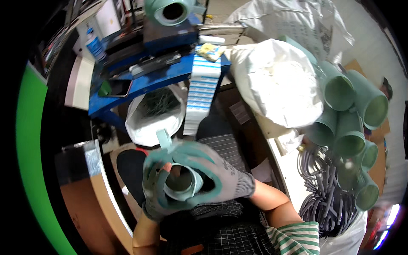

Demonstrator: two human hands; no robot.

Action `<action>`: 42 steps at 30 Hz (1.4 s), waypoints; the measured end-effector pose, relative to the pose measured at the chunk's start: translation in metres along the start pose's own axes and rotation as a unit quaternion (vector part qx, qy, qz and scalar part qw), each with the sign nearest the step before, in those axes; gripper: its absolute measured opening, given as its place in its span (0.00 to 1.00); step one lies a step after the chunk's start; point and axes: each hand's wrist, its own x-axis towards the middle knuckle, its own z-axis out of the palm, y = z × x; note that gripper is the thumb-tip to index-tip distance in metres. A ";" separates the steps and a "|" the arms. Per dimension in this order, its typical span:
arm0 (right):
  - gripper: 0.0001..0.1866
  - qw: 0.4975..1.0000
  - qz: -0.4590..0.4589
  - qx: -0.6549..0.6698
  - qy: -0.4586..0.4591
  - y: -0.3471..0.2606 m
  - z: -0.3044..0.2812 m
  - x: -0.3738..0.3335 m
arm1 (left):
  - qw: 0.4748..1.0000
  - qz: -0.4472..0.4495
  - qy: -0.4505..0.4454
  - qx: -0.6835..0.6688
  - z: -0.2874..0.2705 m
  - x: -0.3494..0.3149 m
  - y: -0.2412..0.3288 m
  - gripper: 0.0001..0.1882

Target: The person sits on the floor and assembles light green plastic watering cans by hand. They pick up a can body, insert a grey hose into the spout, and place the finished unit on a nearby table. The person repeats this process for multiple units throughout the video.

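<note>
Both my hands wear grey gloves with green coated palms and fingers. Between them, above my lap, is a hollow pale green plastic housing point(185, 195), its round open end facing up at me. My left hand point(154, 187) wraps the housing's left side, and a bare fingertip pokes out of the glove at the rim. Curled around the far and right side is my right hand point(208, 168). A short pale green stub point(163, 138) sticks out beyond my fingers, seemingly part of the same housing. The housing's underside is hidden by the gloves.
Ahead stands a blue bench point(165, 70) with a phone point(115, 88) and another green housing point(170, 12). Below it is a lined bin point(148, 127) of dark pieces. A label strip point(202, 89) hangs down. At right are stacked green housings point(338, 91), grey cables point(325, 199) and a white bag point(284, 85).
</note>
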 end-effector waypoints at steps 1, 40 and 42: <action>0.47 0.996 0.049 0.063 -0.029 -0.002 -0.013 -0.014 | 0.994 -0.032 -0.024 -0.101 0.005 -0.004 -0.003 0.56; 0.28 0.995 -0.026 -0.080 0.055 -0.017 0.011 -0.016 | 0.994 0.004 0.052 0.097 0.014 -0.028 0.022 0.16; 0.23 0.974 -0.073 -0.200 -0.081 -0.018 0.006 -0.018 | 0.994 0.003 0.052 0.098 0.012 -0.031 0.019 0.16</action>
